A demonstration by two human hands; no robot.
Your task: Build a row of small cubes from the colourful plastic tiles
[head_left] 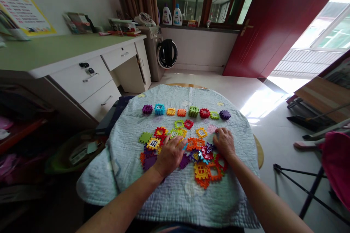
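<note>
My left hand [171,153] lies over the left pile of plastic building pieces, fingers apart and touching several of them. A yellow window piece [153,143], a green square piece [145,137] and a red piece [160,132] are beside it. By its fingertips shows a bit of blue, partly hidden. My right hand [224,142] rests at the right edge of the pieces, fingers bent loosely over the cloth, with nothing visible in them. Close to its thumb are a purple piece [209,147] and a red frame piece [221,162]. Orange frame pieces [214,172] lie nearer me.
Along the far side of the round table, covered by a pale blue cloth [175,96], stands a row with a purple cube [147,109], a blue cube [159,109] and a green cube [193,111]. A desk [82,49] is left; a folding stand [311,189] is right.
</note>
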